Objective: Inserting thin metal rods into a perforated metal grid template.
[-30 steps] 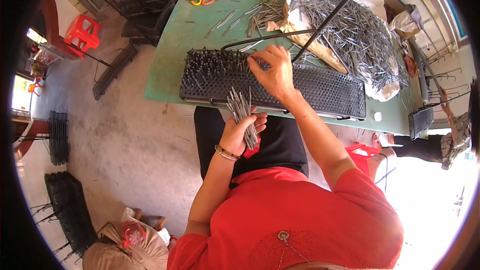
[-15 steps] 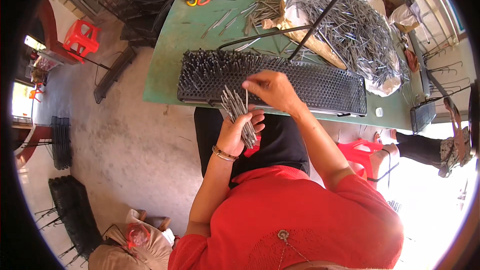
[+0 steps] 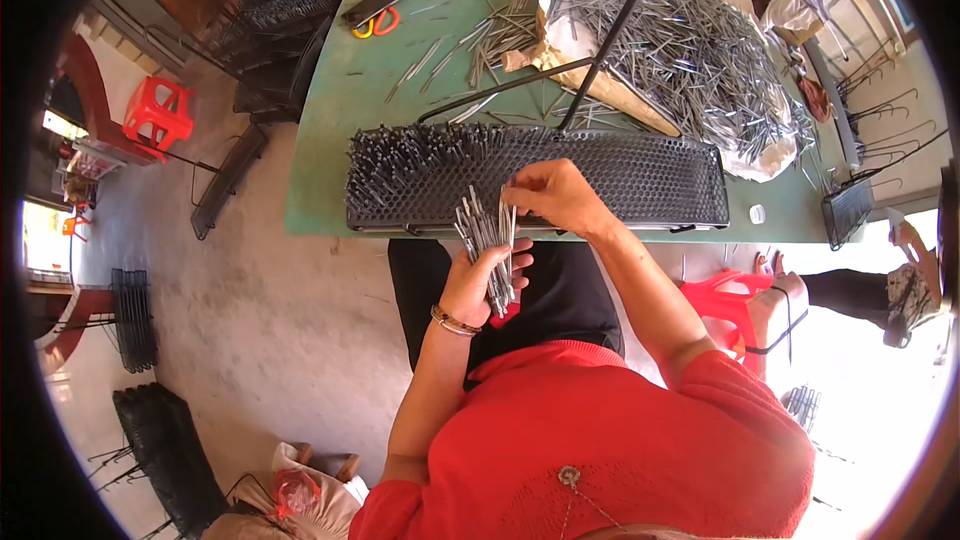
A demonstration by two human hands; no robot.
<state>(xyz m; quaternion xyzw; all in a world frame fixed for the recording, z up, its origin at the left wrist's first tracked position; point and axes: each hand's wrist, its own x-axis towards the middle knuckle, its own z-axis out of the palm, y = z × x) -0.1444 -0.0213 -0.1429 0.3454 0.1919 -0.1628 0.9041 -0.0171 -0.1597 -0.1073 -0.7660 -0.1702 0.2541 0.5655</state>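
Observation:
A bundle of thin grey metal rods (image 3: 484, 230) is in my left hand (image 3: 474, 285), which is closed around its lower part, the rods' tops fanning out. My right hand (image 3: 562, 198) pinches the upper end of a rod at the bundle's right side; whether that rod is free of the others I cannot tell. Just beyond both hands, along the table's near edge, lies a long black rack (image 3: 640, 180) with a perforated top. Dark rods (image 3: 395, 165) stand crowded in its left part, some leaning. Holes show bare across its middle and right.
A big heap of loose rods (image 3: 680, 50) lies on torn wrapping at the table's (image 3: 330, 160) far right. Scissors (image 3: 377, 24) and a phone (image 3: 376, 4) lie far left. A black bar (image 3: 615, 30) rises behind the rack. A red stool (image 3: 725, 300) and a person's leg (image 3: 845, 292) are at right.
My right hand, pinching a rod, has shifted slightly right and down against the left hand's bundle. The whole view has tilted a little, so the rack and table sit slightly lower.

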